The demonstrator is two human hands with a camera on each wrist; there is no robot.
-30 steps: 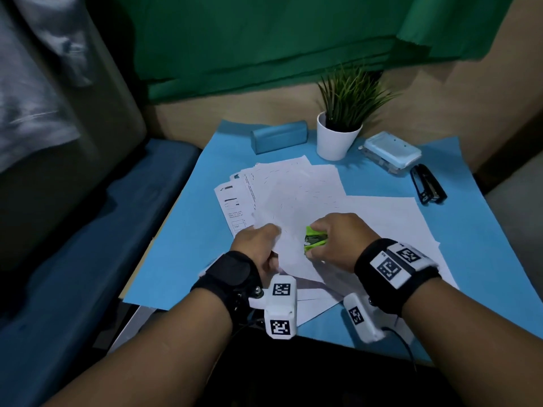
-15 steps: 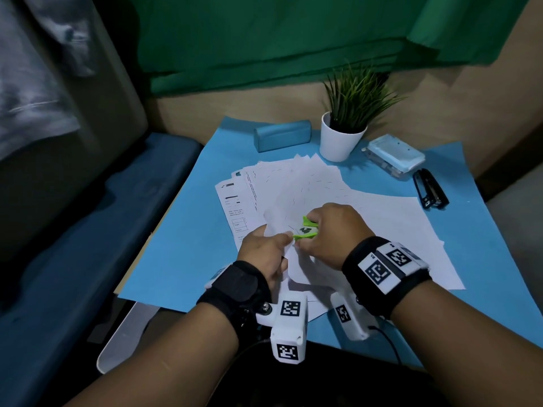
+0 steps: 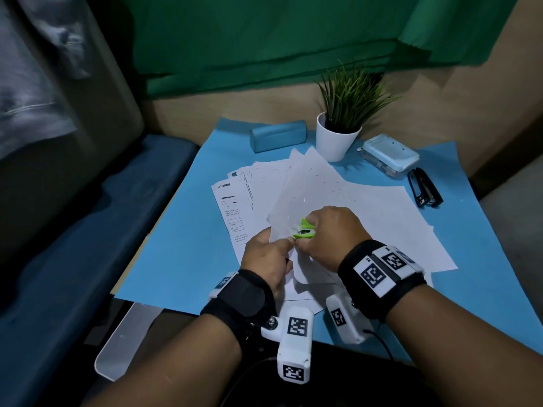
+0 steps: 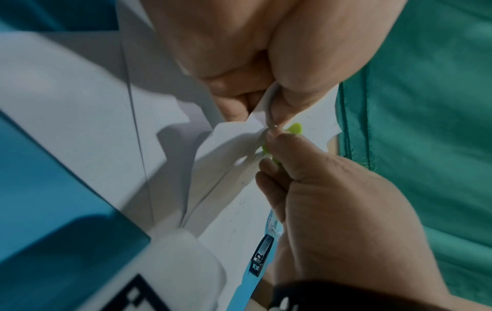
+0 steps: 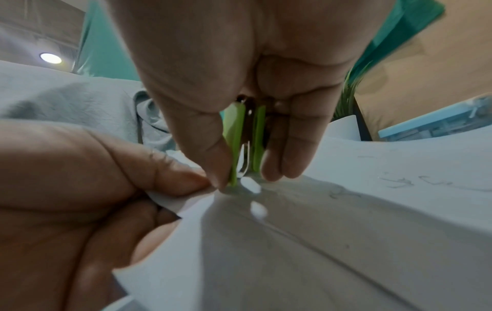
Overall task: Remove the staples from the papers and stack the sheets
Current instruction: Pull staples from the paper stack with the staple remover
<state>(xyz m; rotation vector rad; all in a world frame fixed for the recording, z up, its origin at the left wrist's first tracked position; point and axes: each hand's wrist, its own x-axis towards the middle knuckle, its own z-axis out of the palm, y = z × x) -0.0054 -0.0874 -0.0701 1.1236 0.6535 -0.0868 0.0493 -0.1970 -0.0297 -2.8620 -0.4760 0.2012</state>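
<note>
White sheets [image 3: 367, 212] lie fanned on a blue mat [image 3: 182, 245]. My left hand [image 3: 271, 254] pinches the lifted corner of a stapled set of papers [image 4: 239, 134] between thumb and forefinger. My right hand [image 3: 326, 233] squeezes a lime-green staple remover [image 3: 304, 230] against that corner. In the right wrist view the staple remover [image 5: 246, 143] is held between thumb and fingers, with its metal claws at the corner of the papers [image 5: 293, 231]. Loose staples [image 5: 399, 183] lie scattered on the sheets.
A white potted plant [image 3: 338, 136] stands behind the papers, a teal case [image 3: 277, 136] to its left and a light-blue box [image 3: 389, 155] to its right. A black stapler [image 3: 424, 190] lies at the far right. The mat's front edge is near my wrists.
Both hands have lifted the papers' corner off the mat and drawn it towards me; the left hand went from resting on the sheets to pinching the corner against the staple remover.
</note>
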